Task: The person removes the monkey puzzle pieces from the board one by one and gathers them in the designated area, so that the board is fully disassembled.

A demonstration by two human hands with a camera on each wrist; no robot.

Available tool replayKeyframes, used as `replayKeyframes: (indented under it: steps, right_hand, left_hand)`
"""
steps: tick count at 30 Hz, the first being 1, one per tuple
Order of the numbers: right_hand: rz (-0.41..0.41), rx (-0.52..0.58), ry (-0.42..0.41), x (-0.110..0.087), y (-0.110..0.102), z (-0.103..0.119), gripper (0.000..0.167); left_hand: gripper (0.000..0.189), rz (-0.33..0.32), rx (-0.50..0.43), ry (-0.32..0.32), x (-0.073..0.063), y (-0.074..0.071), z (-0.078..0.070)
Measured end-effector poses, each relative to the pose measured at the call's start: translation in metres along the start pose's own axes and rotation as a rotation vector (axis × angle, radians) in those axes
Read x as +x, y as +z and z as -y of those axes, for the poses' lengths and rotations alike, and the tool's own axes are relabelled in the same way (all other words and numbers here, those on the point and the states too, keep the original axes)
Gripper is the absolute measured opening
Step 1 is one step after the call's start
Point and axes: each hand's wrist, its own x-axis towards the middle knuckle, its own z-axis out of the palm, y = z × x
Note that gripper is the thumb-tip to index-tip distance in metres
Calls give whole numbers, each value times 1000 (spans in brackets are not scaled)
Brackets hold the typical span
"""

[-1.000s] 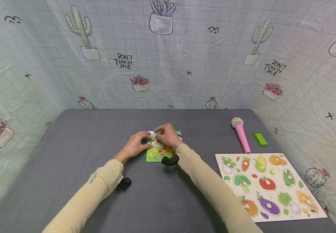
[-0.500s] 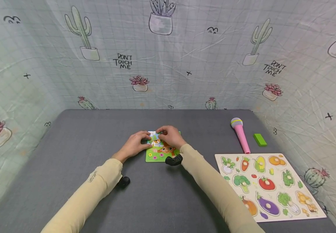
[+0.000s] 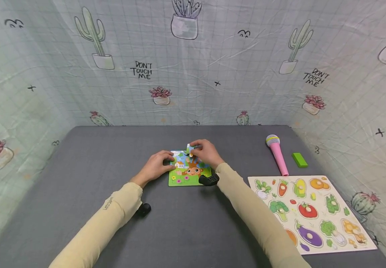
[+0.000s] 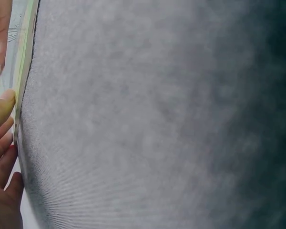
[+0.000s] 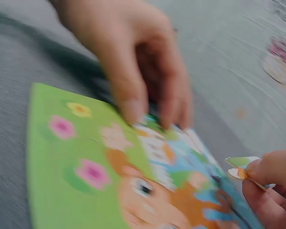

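Note:
A jigsaw puzzle (image 3: 187, 181) with a cartoon monkey lies on the grey table. At its left edge, my left hand (image 3: 155, 168) rests thumb and fingertips; in the right wrist view these fingers (image 5: 126, 98) reach down to the board fairly straight. Over the puzzle's upper edge, my right hand (image 3: 208, 153) pinches a small puzzle piece (image 3: 189, 149) between thumb and fingers. The right wrist view shows the piece (image 5: 238, 164) tilted, white, green and orange, raised beside the board. Only the puzzle's side edge (image 4: 25, 62) and parts of both hands appear in the left wrist view.
To the right lies a white board of vegetable pictures (image 3: 317, 193), partly behind my right sleeve. Beyond it are a pink toy microphone (image 3: 277, 154) and a green block (image 3: 300, 160). A printed curtain (image 3: 193, 70) hangs around the table's back and sides.
My right hand has moved right and slightly up from the puzzle's upper left, with the small piece now lifted in its fingers. The left hand has stayed at the left edge.

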Motion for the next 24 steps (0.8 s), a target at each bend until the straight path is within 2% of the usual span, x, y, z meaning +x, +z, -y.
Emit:
replayKeyframes:
  steps: [4, 8, 13, 18, 24]
  right_hand:
    - [-37, 28, 29, 4, -23, -11, 33]
    - [-75, 33, 47, 9, -45, -22, 34]
    - [-84, 39, 63, 16, -67, -36, 35]
    - [-60, 16, 85, 20, -77, -43, 35]
    - [-41, -145, 86, 21, -76, -48, 33]
  left_hand:
    - [29, -2, 5, 12, -1, 1, 0]
    - [29, 12, 1, -5, 0, 1, 0]
    - [30, 27, 1, -20, 0, -1, 0]
    - [30, 21, 9, -2, 0, -2, 0]
    - [30, 30, 0, -10, 0, -1, 0]
